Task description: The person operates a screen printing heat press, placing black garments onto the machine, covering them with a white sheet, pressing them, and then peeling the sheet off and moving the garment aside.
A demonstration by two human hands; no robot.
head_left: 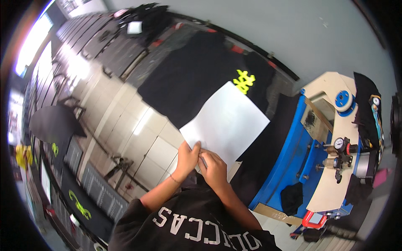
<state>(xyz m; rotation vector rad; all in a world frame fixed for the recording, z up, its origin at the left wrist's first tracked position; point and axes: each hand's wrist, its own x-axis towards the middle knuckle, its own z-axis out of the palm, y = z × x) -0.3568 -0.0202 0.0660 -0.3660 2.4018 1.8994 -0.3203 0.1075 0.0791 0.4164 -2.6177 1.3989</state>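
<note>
A large white sheet (228,119), smooth and slightly curved, is held out in front of me by its near edge. My left hand (186,158) pinches its near left corner, thumb on top. Close beside it, my right hand (214,168) has curled fingers on the same edge, nearly touching the left. Beyond the sheet lies a black garment (188,73), spread on a dark table. A neon-yellow print (244,81) on the garment shows past the sheet's far corner; the sheet may cover part of it.
To my right stands a blue and cream machine (272,167) with a pressure gauge (339,143) and a blue-white spool (344,101). More black cloth (266,146) lies between it and me. Black clothes (150,21) are piled far left. Racks with dark printed pieces (79,201) line the left.
</note>
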